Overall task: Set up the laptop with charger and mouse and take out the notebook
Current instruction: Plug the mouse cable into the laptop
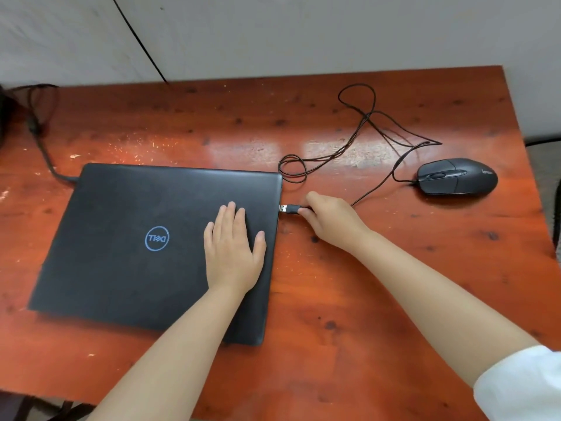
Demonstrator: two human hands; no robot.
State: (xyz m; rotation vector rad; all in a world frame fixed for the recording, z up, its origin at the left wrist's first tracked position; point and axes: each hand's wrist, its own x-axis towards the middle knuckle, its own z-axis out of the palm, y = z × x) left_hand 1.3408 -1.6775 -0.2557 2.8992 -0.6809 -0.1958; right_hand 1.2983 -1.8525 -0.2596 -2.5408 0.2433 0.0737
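A closed black laptop (127, 238) lies on the red-brown wooden table (379, 299). My left hand (233, 247) rests flat on its lid near the right edge, fingers spread. My right hand (329, 218) pinches the mouse's USB plug (290, 209), whose metal tip touches the laptop's right side. The thin mouse cable (358, 129) loops across the table to the black mouse (457, 176) at the right. A thicker charger cable (45, 153) runs from the far left into the laptop's back left corner. No notebook is in view.
A dark bag-like object (4, 113) sits at the table's far left edge. A grey wall stands behind the table, with a thin black wire (139, 41) hanging along it. The table's right edge runs close past the mouse.
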